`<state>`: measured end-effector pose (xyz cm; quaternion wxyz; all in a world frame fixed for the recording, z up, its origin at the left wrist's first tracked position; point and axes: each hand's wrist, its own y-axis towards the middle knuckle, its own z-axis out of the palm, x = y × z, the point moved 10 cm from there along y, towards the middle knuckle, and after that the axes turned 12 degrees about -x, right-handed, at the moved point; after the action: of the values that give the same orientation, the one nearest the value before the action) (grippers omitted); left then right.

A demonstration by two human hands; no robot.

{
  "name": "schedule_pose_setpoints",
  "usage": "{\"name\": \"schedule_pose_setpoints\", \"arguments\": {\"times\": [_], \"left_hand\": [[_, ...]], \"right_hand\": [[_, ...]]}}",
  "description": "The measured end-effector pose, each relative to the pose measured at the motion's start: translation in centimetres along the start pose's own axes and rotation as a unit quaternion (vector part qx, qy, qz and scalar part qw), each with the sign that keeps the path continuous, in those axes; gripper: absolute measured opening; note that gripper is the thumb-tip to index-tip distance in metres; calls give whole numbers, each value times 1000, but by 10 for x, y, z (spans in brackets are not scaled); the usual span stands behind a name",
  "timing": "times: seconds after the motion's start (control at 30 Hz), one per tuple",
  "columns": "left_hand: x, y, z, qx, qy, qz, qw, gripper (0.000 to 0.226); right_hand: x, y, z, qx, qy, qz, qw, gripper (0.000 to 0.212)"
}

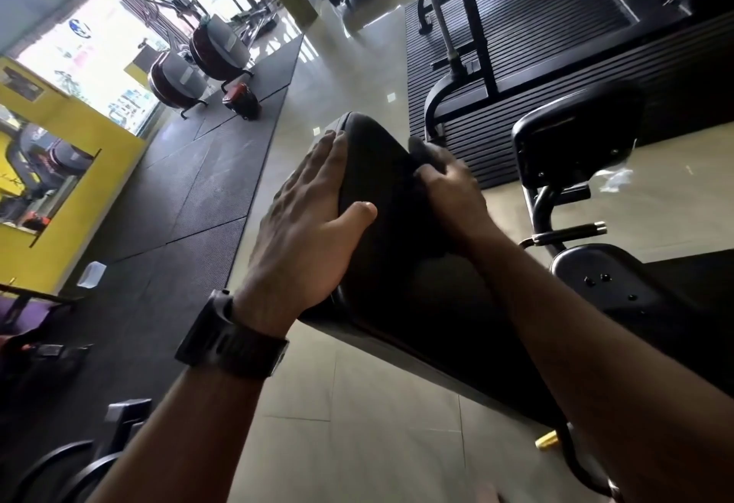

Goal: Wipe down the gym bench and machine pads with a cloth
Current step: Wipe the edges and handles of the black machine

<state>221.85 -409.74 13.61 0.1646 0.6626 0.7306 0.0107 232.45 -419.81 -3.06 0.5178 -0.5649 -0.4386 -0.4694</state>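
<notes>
A long black padded bench (393, 248) runs from the lower right up to the middle of the head view. My left hand (306, 220) lies flat along the pad's left edge, fingers straight and thumb resting on top. My right hand (449, 188) sits on the pad's right edge near its far end, its fingers curled round a dark cloth (423, 150) bunched against the pad. Most of the cloth is hidden by the hand and blends with the black pad.
A second black padded seat (572, 137) on a metal frame stands to the right. Beyond it a treadmill (536, 25) sits on ribbed black matting. Dark rubber mats (190, 192) cover the floor to the left, with exercise bikes (214, 49) by the windows. A yellow wall (79, 168) is at far left.
</notes>
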Motion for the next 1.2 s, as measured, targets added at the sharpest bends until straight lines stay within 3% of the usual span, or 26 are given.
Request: {"name": "schedule_pose_setpoints", "arguments": {"times": [0.13, 0.27, 0.43, 0.63, 0.8, 0.93, 1.03, 1.1, 1.2], "left_hand": [[-2, 2, 3, 29, 99, 22, 994, 79], [-13, 3, 5, 54, 176, 61, 981, 81], [-25, 10, 14, 91, 260, 107, 955, 80], [-32, 12, 30, 139, 302, 117, 936, 81], [-30, 18, 40, 162, 346, 144, 913, 82], [-28, 19, 44, 153, 358, 146, 910, 84], [-31, 18, 43, 144, 343, 144, 917, 85], [-33, 17, 41, 138, 333, 146, 921, 84], [-34, 16, 42, 140, 337, 149, 919, 85]], "right_hand": [[-8, -70, -13, -8, 30, 7, 999, 66], [5, -106, -20, -20, 39, -79, 996, 62], [-40, -127, -34, -52, 17, 34, 998, 67], [-3, -156, -30, -80, 43, -68, 994, 61], [-31, -129, -32, -78, -3, 20, 997, 56], [-12, -159, -27, -84, 31, 0, 996, 69], [-5, -142, -29, -97, 38, -24, 994, 57], [-16, -124, -31, -93, 31, 7, 995, 51], [-31, -127, -28, -85, 22, 55, 995, 66]]}}
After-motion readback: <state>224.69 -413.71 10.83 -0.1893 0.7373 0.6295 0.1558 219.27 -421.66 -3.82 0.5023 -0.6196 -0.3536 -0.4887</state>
